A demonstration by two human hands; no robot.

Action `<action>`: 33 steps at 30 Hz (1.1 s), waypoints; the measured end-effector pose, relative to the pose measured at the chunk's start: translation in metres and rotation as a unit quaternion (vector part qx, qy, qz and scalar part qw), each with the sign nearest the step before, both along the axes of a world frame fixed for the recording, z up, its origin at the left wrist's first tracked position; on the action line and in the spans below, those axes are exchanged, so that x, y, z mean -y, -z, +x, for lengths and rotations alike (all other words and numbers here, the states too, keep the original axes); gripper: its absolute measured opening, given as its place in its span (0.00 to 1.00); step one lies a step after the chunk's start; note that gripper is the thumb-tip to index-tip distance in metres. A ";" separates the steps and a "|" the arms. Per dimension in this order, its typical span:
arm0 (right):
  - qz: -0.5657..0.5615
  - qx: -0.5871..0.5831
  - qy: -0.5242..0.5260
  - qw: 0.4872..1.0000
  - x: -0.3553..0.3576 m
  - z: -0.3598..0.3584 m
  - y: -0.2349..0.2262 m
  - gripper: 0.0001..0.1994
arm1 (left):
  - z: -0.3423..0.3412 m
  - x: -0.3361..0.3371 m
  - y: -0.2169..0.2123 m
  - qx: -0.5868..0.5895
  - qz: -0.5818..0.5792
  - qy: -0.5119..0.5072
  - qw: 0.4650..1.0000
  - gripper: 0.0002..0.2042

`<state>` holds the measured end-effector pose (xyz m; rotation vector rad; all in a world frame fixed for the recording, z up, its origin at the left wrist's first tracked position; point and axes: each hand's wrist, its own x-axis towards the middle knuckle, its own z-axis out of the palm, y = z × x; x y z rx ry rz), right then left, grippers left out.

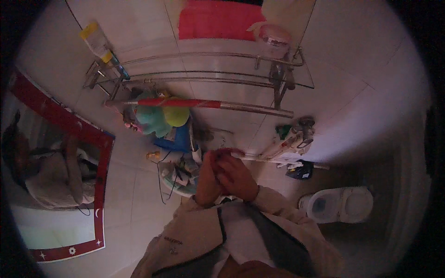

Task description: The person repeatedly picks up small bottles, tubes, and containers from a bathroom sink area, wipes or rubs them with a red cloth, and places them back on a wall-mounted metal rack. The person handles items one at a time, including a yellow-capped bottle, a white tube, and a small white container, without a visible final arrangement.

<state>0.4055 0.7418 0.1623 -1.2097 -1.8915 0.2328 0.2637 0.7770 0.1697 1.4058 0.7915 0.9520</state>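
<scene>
My left hand and my right hand are pressed together in front of my chest, the right hand's fingers curled over the left. Whether anything lies between the palms is hidden. Both cream jacket sleeves come up from the lower edge. Just beyond my fingertips runs a white pipe leading to a wall tap. To the left of my hands is a small shelf of cluttered toiletries.
A metal wall rack holds a yellow-capped tube and a pink-lidded jar. Green and yellow bath puffs hang below it. A red towel is above, a red-framed mirror at left, a white toilet at lower right.
</scene>
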 end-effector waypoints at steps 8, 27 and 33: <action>-0.345 -0.299 -0.100 0.884 -0.048 0.026 0.025 0.20 | -0.014 0.022 0.001 -0.155 0.226 -0.030 0.961 0.43; -0.277 -0.726 -0.187 0.601 -0.038 -0.025 -0.027 0.25 | -0.015 -0.010 -0.023 -0.106 0.237 -0.163 0.952 0.33; -0.246 -0.577 -0.186 0.756 -0.053 -0.011 0.012 0.28 | -0.008 -0.012 -0.038 -0.136 0.327 -0.148 0.923 0.36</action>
